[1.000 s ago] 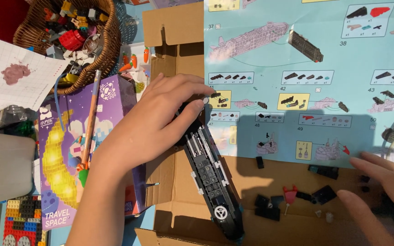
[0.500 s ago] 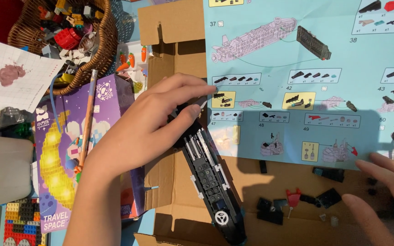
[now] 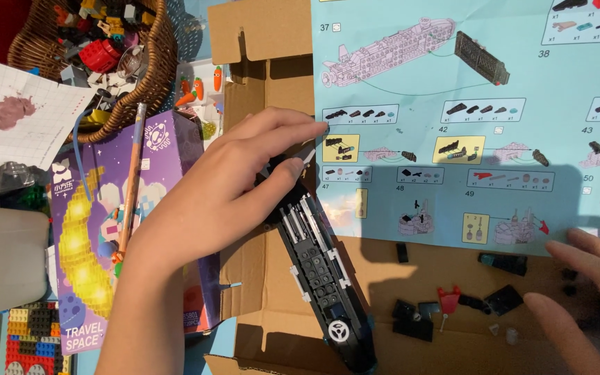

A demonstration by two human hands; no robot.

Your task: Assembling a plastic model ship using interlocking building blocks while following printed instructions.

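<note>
- Loose small bricks [image 3: 453, 305]: dark pieces and one red, scattered on the cardboard box [image 3: 258, 278]; a sweeping palm could knock them off the flap.
- Right hand [image 3: 592, 292]: fingers spread, holding nothing, just beside those bricks; it sits nearer them than half a second earlier.
- Black brick-built hull [image 3: 324, 285]: lies slantwise on the cardboard.
- Left hand [image 3: 227, 194]: fingers curled over the hull's top end; pressure there could pop a section loose. Grip unchanged.
- Instruction sheet [image 3: 467, 118]: upper right, partly shadowed.
</note>
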